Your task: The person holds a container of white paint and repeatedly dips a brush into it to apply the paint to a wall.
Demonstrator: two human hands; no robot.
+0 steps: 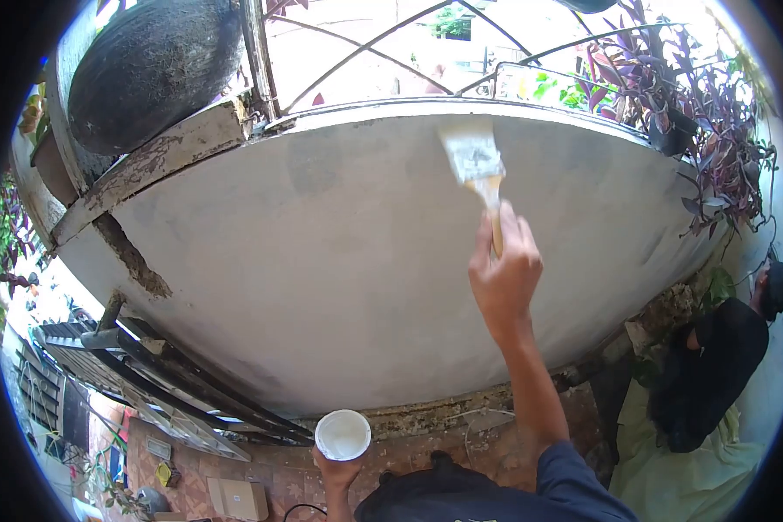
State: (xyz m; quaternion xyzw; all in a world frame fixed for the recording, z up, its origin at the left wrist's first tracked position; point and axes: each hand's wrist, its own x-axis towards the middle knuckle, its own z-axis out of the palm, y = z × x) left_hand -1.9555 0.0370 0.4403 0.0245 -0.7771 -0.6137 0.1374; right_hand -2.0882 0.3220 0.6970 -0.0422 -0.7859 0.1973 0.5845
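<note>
My right hand (506, 270) is closed round the wooden handle of a wide paintbrush (477, 161), raised near the top of the wall. The bristles, slightly blurred, lie against the pale grey-white wall (339, 252) just under its upper ledge. White paint coats the metal band of the brush. Low in the view, my left hand (338, 470) grips a white tub (344, 435) from below, its open top facing up with white paint inside. Darker patches show on the wall to the left of the brush.
Purple-leaved plants (661, 87) hang over the wall's right end. A metal railing (391, 39) runs above the ledge. Dark metal bars (183, 374) lean at the lower left. At the right, a person in dark clothes (713, 370) is by a pale green cloth (670, 461). A cardboard box (238, 499) rests on the tiled floor.
</note>
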